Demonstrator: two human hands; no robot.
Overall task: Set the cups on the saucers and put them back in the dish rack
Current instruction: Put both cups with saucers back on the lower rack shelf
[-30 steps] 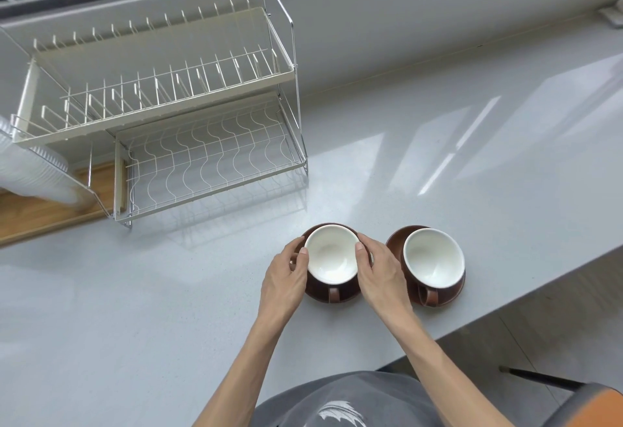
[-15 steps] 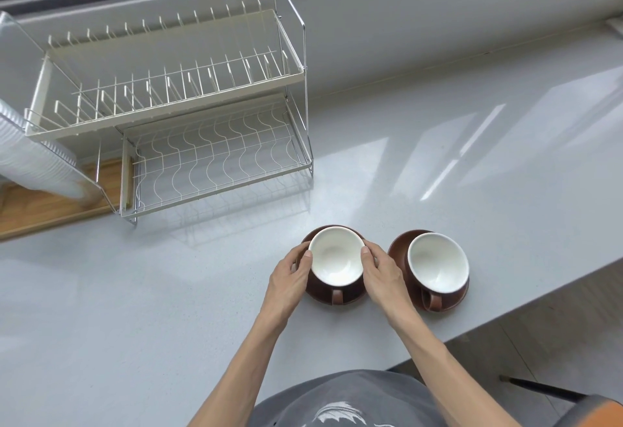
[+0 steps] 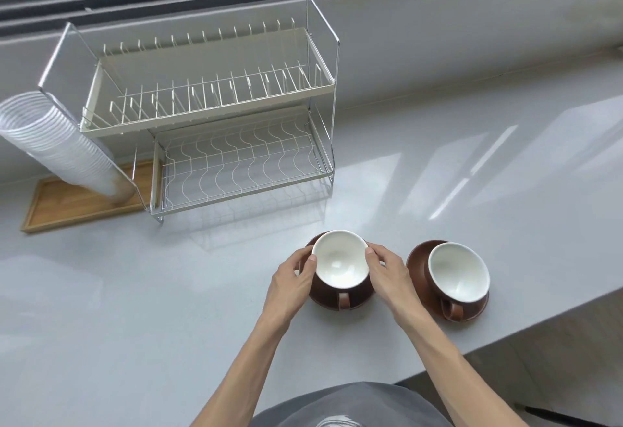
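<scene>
Two brown cups with white insides stand on brown saucers near the counter's front edge. The left cup sits on its saucer, handle toward me. My left hand grips the saucer's left rim and my right hand grips its right rim, thumbs against the cup. The right cup rests on its own saucer, untouched. The two-tier wire dish rack stands behind, both tiers bare.
A leaning stack of clear plastic cups sits on a wooden tray left of the rack. The grey counter ends at an edge on the right, close to the right saucer. A window sill runs behind the rack.
My hands have slid lower around the left cup onto the saucer's rim. The view has tilted up, showing more of the rack and window.
</scene>
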